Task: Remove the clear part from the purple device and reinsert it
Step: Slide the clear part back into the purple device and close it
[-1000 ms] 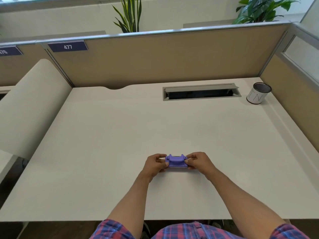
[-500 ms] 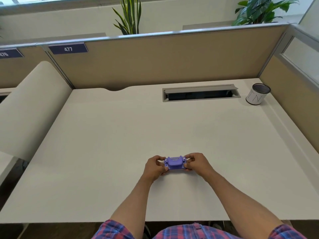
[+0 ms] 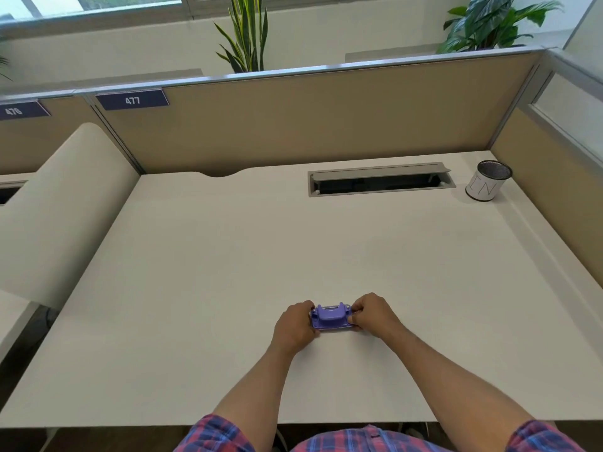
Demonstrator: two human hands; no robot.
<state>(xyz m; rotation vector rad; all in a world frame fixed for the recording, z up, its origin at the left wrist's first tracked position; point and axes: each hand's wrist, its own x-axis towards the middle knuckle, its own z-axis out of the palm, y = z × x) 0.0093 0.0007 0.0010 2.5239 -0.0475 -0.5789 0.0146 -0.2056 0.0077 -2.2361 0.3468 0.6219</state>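
A small purple device (image 3: 331, 317) was gripped at both ends, low over the near middle of a white desk (image 3: 228, 256), by the left hand (image 3: 293, 324) and right hand (image 3: 372, 313). The clear part could not be made out; progress was judged unclear.

Soft, even daylight comes from the window (image 3: 98, 4) at eleven o'clock; the desk (image 3: 228, 256) shows faint shadows, no glare. Edges bow outward, detail slightly soft.
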